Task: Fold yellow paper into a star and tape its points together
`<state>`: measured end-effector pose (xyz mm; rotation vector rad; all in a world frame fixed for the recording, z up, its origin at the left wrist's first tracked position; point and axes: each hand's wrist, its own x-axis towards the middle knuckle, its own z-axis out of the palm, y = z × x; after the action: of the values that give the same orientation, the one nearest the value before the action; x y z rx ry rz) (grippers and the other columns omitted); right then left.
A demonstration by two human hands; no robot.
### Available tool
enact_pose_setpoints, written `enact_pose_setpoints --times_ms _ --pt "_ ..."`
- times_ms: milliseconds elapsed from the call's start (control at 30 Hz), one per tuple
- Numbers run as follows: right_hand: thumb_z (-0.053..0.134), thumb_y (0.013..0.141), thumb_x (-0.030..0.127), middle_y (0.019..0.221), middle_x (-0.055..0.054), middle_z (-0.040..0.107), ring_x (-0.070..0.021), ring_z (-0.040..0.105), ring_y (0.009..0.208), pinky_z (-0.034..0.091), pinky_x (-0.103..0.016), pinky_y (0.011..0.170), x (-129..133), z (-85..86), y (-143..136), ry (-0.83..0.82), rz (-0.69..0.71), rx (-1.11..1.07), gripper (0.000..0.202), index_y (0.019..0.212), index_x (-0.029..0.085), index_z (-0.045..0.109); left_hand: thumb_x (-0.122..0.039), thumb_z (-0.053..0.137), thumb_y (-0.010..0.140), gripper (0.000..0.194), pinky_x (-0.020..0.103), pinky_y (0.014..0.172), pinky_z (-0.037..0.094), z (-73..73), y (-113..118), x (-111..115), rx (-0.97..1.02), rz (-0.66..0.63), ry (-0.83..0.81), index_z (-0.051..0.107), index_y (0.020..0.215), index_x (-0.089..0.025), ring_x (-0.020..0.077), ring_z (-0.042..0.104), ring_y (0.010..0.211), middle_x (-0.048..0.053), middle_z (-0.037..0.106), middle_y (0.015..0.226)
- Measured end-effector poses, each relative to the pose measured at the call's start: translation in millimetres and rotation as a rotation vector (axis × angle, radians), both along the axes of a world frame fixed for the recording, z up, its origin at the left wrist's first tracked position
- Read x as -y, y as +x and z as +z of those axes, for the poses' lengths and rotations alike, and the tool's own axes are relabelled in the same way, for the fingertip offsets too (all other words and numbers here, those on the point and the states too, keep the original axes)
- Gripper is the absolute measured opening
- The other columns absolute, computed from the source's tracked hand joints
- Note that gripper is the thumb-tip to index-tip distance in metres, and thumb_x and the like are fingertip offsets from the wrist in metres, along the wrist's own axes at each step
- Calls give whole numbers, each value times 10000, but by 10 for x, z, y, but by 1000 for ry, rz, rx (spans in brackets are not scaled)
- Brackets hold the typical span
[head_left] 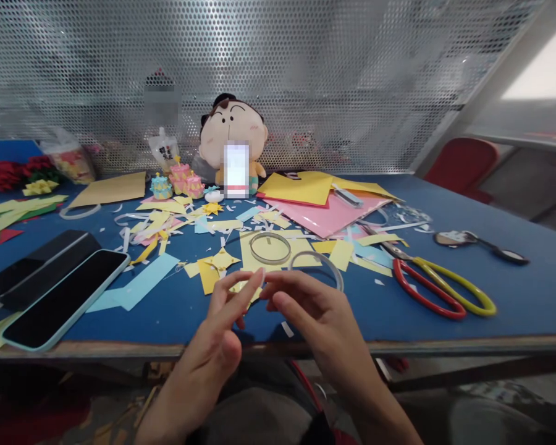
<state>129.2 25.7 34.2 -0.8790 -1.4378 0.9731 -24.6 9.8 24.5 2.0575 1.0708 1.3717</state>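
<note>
My left hand (213, 349) is over the table's front edge, its fingers closed around a small piece of yellow paper (241, 286), mostly hidden by them. Close beside it is my right hand (322, 315), with fingers curved and the thumb a little apart; I see nothing in it. Just beyond the hands lie a yellow paper star (221, 262), a clear roll of tape (269, 248) on a pale yellow sheet and a wider tape roll (338, 272) partly behind the right hand. Scissors (429, 281) with red and yellow handles lie to the right.
Paper scraps (167, 225) cover the table's middle. A phone (69, 296) and a black case (41, 262) lie at left. At the back are a plush doll (234, 127) with a lit phone (236, 165), small cake figures (180, 179) and coloured sheets (296, 188).
</note>
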Motion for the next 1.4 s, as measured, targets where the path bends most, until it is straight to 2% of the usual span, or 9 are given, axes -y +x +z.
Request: enact_pose_setpoints --times_ms 100,200,333,433,567,733,967,1267,1400 --pt "611 766 234 643 32 633 -69 570 574 488 -171 577 -32 5 -60 -176 194 -267 56 757 185 638 -574 261 889 545 283 752 533 18 -25 18 -29 -131 -113 455 1331 -323 185 590 984 122 537 1230" --pt "620 758 227 605 42 579 -52 522 568 442 -147 570 -49 -34 -42 -289 325 -344 90 691 168 607 -502 388 894 410 254 736 522 42 -75 -14 -20 -40 -51 613 1185 -319 187 593 979 94 592 1153" --pt "594 778 253 604 39 549 -59 482 550 388 -157 522 -20 -54 39 -329 384 -172 119 698 169 570 -292 511 878 238 203 673 505 105 -89 -87 -44 105 33 743 827 -276 131 638 802 22 684 917" --pt "543 796 275 626 19 562 -86 514 576 403 -186 532 -8 -16 100 -251 287 -5 145 687 179 537 -270 521 856 197 227 728 504 120 -68 -137 -82 268 -39 712 830 -229 143 652 819 8 710 871" --pt "475 826 244 760 -41 631 -159 605 726 472 -283 681 -62 -27 96 -10 -56 314 69 831 190 518 -281 509 838 266 352 807 483 51 -37 -214 -219 472 -156 643 1042 -175 212 631 876 63 700 973" --pt "456 828 170 953 -111 647 -239 616 904 482 -398 789 -153 -201 1 133 -126 643 283 1110 184 454 -254 481 844 455 444 905 412 -26 13 -260 -429 314 -245 472 1284 -139 263 535 1031 112 632 1082" --pt "446 812 136 856 -74 610 -221 588 835 472 -384 752 -192 -251 -31 88 -102 624 301 1112 165 439 -225 471 837 451 427 884 403 0 63 -241 -389 254 -287 424 1282 -177 223 515 927 66 581 950" --pt "483 774 183 683 51 486 -123 511 649 422 -271 633 -189 -189 -36 10 -45 128 242 996 222 395 -298 559 809 393 281 852 444 0 67 -206 186 121 -412 449 1185 -265 146 556 950 19 568 1036" --pt "515 771 196 700 55 482 -113 499 662 416 -272 635 -162 -183 -57 -12 -43 -14 244 987 225 405 -259 598 792 391 194 724 466 26 106 -181 362 39 -515 448 1152 -270 99 586 775 -42 597 811"
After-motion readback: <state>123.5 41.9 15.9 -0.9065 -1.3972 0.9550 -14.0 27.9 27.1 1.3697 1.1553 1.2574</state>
